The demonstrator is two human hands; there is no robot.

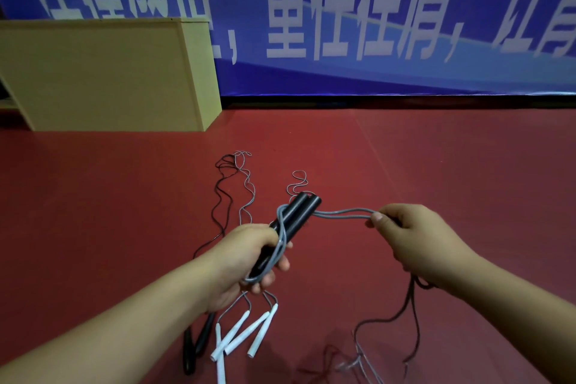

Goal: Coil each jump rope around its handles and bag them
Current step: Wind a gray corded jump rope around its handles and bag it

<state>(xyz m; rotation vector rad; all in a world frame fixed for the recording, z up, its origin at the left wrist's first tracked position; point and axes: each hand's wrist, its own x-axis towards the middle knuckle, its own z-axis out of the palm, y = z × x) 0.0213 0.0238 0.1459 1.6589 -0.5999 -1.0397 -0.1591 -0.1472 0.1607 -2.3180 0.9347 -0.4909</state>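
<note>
Between both hands [314, 240], half-coiled grey rope [343, 215].

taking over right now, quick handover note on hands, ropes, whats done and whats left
Left hand grips the two black handles, a few turns of grey rope around them.
Right hand pinches the rope's loose loop, pulled taut; a dark cord hangs under that hand.
On the red floor: white handles with their thin ropes uncoiled, and another black pair below the left arm.
Clear bag near the bottom edge.
Done: first coil started. Left: finish it, coil the others, bag all.
</note>
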